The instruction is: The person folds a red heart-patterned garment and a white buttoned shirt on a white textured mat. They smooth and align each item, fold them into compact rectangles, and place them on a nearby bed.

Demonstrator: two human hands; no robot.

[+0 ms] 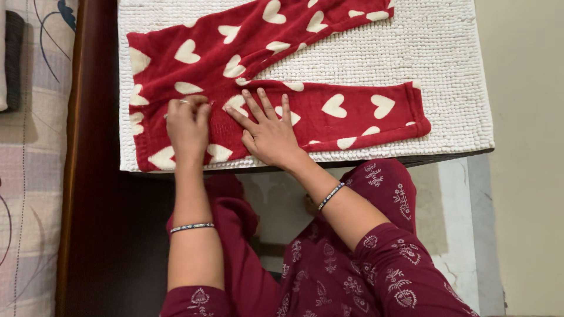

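The left hand (pixel 187 126) lies knuckles-up on the red trousers (pixel 329 108), its fingers curled down into the cloth near the waist end; whether they pinch a fold or only press is hard to tell from above. A ring sits on one finger. Just beside it, at 3 o'clock, the right hand (pixel 267 132) rests flat and open, fingers spread and pointing toward 11 o'clock, palm pressing the fabric where the two legs meet. Each wrist carries a thin bracelet, and both forearms run down toward 6 o'clock into dark red printed sleeves.

The trousers are red with white hearts. They lie on a white nubbly mat (pixel 446 64), waist toward 9 o'clock. One leg stretches straight toward 3 o'clock and ends at a cuff; the other angles up toward 1 o'clock and leaves the picture at the top edge.

The mat covers a small table whose dark edge (pixel 423 158) shows along the near side. No packages, labels or signs show. At 9 o'clock a dark wooden rail (pixel 88 176) runs top to bottom, and past it lies a pale patterned bedcover (pixel 29 176). At 3 o'clock is a plain beige floor (pixel 529 176).
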